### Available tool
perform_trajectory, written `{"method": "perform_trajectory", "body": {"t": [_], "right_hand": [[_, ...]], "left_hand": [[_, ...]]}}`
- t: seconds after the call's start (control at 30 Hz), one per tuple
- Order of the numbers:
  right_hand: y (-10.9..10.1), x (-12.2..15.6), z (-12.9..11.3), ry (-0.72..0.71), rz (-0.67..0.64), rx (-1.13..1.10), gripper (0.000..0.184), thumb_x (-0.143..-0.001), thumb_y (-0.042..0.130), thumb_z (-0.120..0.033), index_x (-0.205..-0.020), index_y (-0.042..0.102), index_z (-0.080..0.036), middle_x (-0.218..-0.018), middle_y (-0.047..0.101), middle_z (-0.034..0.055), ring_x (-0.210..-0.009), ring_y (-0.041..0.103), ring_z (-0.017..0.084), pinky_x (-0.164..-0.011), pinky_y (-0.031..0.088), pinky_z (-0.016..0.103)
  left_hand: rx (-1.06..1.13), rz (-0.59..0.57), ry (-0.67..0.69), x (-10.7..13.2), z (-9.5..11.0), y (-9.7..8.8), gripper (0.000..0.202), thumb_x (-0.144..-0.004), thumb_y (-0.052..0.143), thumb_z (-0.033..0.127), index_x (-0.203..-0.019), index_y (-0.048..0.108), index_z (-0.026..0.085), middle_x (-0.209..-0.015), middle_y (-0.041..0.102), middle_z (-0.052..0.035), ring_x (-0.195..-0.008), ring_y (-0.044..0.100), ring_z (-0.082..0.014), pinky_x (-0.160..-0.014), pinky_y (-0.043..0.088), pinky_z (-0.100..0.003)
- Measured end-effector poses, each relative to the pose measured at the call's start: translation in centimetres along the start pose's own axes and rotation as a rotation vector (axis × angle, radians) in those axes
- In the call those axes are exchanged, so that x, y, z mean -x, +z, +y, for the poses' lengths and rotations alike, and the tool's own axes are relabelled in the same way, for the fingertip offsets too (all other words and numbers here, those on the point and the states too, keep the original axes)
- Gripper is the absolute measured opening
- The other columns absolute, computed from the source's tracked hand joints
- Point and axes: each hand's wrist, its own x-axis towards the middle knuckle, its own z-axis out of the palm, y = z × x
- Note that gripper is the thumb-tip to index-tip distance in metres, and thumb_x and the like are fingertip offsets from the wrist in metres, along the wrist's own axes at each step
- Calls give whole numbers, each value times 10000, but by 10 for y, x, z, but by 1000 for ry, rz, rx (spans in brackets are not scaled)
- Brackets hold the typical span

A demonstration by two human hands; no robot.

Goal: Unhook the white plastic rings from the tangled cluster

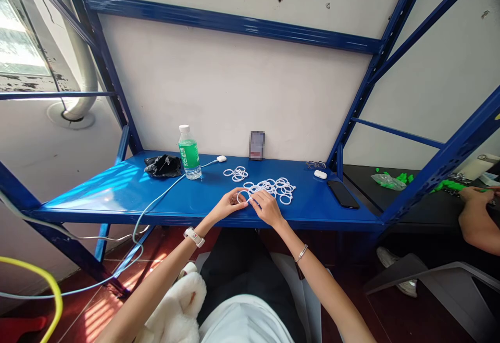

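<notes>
A white ring (242, 196) is held up near the front edge of the blue shelf, between my two hands. My left hand (229, 203) pinches its left side with thumb and fingers. On its right side, my right hand (266, 206) has its fingertips closed at the ring; exactly what they grip is too small to make out. Just behind my right hand lies a pile of white rings (284, 187), partly covered by the fingers. Farther back and to the left sits a smaller group of white rings (236, 173).
On the blue shelf (117, 197) stand a green-labelled bottle (189, 153) and a crumpled black bag (163, 166). A phone (342, 194), white earbud case (320, 174) and glasses (315, 165) lie right. Another phone (257, 145) leans on the wall. A co-worker's arm (478, 218) is far right.
</notes>
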Motion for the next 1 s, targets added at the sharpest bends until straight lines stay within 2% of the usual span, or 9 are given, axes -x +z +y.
{"method": "perform_trajectory", "body": {"t": [0.13, 0.33, 0.73, 1.0], "right_hand": [[0, 0, 0, -1, -2, -1, 229, -961, 416, -255, -995, 636, -200, -938, 669, 76, -899, 605, 209, -786, 506, 346], [-1, -1, -1, 16, -10, -22, 245, -965, 400, -256, -987, 636, -193, -928, 666, 79, -892, 603, 212, -779, 508, 354], [-4, -2, -5, 37, 24, -28, 249, -967, 395, -305, -969, 611, -180, -882, 653, 77, -850, 603, 206, -732, 504, 333], [-1, -1, -2, 9, 25, -19, 216, -977, 382, -278, -919, 567, -182, -854, 634, 73, -806, 591, 202, -694, 491, 320]], "left_hand": [[-30, 26, 9, 0, 1, 0, 570, -771, 667, 456, -1237, 523, 162, -773, 608, -16, -674, 564, -141, -636, 487, -260], [-67, 43, 48, 2, 3, 2, 600, -771, 669, 439, -1285, 509, 173, -791, 597, -14, -724, 570, -156, -679, 501, -275], [-91, 102, 32, 2, -2, 1, 573, -739, 704, 442, -1210, 575, 141, -764, 616, -23, -703, 571, -161, -690, 504, -287], [-107, 117, 36, 2, -2, 2, 564, -731, 708, 446, -1185, 579, 135, -746, 620, -19, -675, 572, -156, -666, 507, -283]]}}
